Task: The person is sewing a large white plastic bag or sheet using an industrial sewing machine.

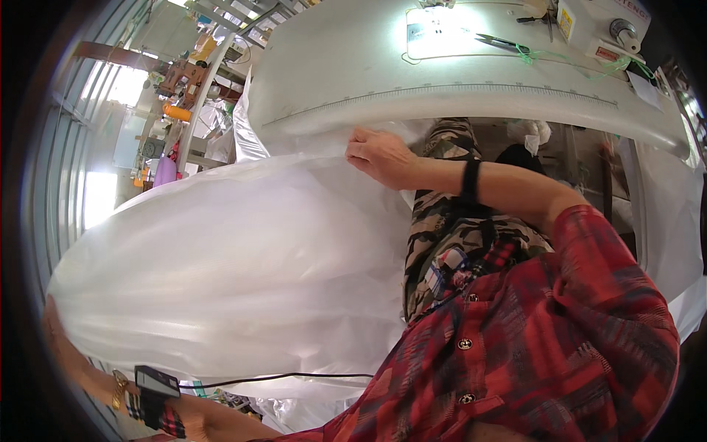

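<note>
A large translucent white sheet (221, 258) of thin, film-like material spreads across my left side and over part of my lap. At its upper edge, just below the sewing table, my right hand (379, 156) is closed in a pinch on the sheet. My left arm reaches out to the far left, where my left hand (54, 324) grips the sheet's outer end. Creases run through the sheet toward that hand, and its fingers are mostly hidden at the dark rim of the picture.
A white sewing table (331, 66) with a printed ruler edge stands ahead, with a lit needle plate (434, 37). Thread snips (502, 43), green thread (589, 72) and a machine head (600, 29) are on it. Cluttered shelving (195, 110) stands left. A black cable (272, 378) runs from my left wrist device (157, 381).
</note>
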